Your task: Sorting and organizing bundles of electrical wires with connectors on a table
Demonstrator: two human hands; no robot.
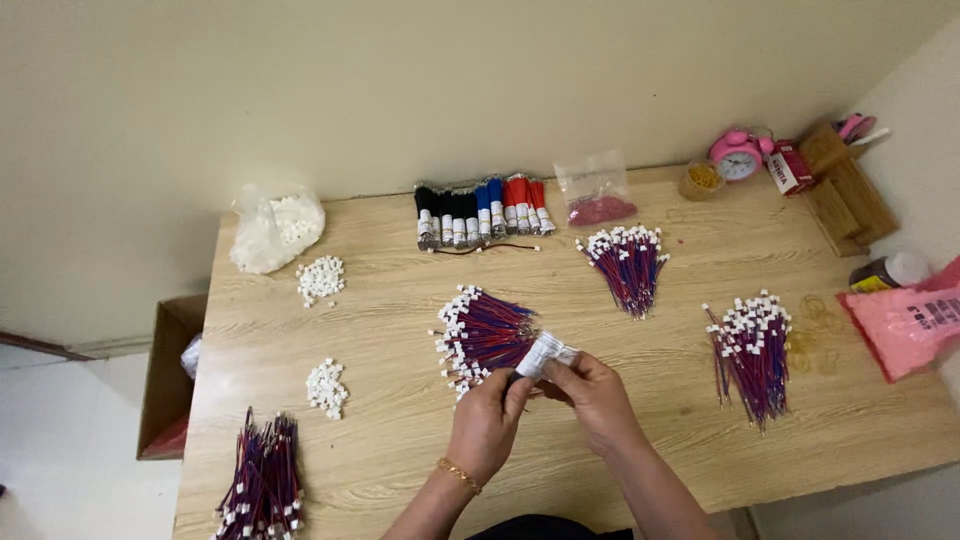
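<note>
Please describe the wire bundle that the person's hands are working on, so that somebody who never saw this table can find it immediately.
On the wooden table, look to the middle of the front half, just beyond the left hand and the right hand. There a fan of red and blue wires with white plugs lies. Unlike the other bundles, its near end is pinched in the fingers with a white strip.

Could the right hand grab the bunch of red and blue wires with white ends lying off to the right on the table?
Probably yes. The right hand is busy pinching a small white-tipped wire bundle together with the left hand, but only bare wooden table lies between it and the red and blue wire bunch.
</note>
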